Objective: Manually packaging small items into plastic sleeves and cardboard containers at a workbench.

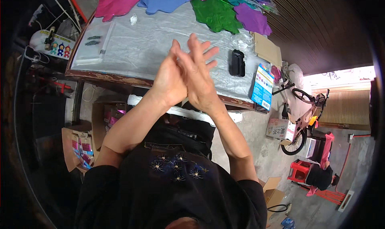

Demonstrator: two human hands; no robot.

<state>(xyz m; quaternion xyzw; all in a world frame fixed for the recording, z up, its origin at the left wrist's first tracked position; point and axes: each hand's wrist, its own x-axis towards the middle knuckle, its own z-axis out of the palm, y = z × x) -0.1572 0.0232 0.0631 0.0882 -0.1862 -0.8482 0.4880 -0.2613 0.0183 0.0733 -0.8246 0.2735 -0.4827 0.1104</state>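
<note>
My left hand [169, 80] and my right hand [201, 81] press palm to palm above the near edge of a table [136, 44] with a silvery cover. Their fingers are stretched out and spread, and I see nothing held; the space between the palms is hidden. Right of my hands lies a small black case [237, 63]. Along the far side are flat, shiny, foil-like pieces: pink [118, 4], light blue [162, 0], green [216, 14] and purple [252, 19]. A blue printed package [262, 86] lies at the right corner.
A clear plastic bag [94, 42] lies at the table's left, and brown cardboard [266, 48] at its right. Open cartons [78, 149] with small packages stand on the floor at left. A bicycle [309, 112], a box [280, 131] and a seated person [321, 177] are at right.
</note>
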